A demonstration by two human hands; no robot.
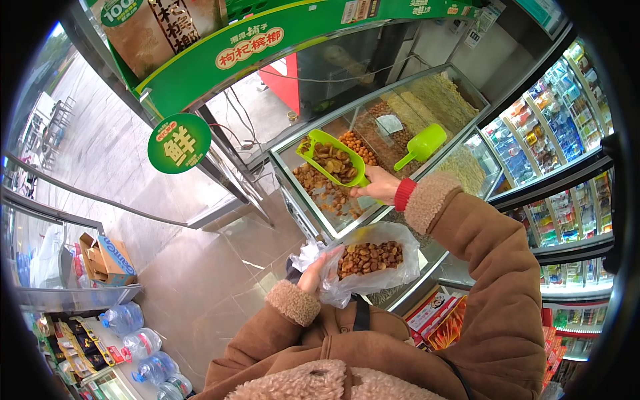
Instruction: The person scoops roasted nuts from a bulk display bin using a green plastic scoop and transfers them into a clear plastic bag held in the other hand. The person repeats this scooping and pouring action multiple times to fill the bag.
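Note:
My right hand (379, 186) is closed round the handle of a lime-green scoop (351, 159), raised over the near-left compartment of a glass display case (325, 223). The scoop carries brown, flattish pieces that look like fried broad beans. Similar brown pieces (313, 181) lie in the compartment beneath it. My left hand (312, 275) grips the left side of a clear plastic bag (407, 253), just in front of the case. Inside the bag, a heap of brown broad beans (371, 260) shows through its wide mouth. Part of my left fingers is hidden by the plastic.
A second green scoop (425, 142) rests farther right on the case, near a white paper slip (390, 124). A round green sign (179, 143) hangs at the left. Big water bottles (141, 343) stand lower left; stocked drink fridges (533, 127) line the right.

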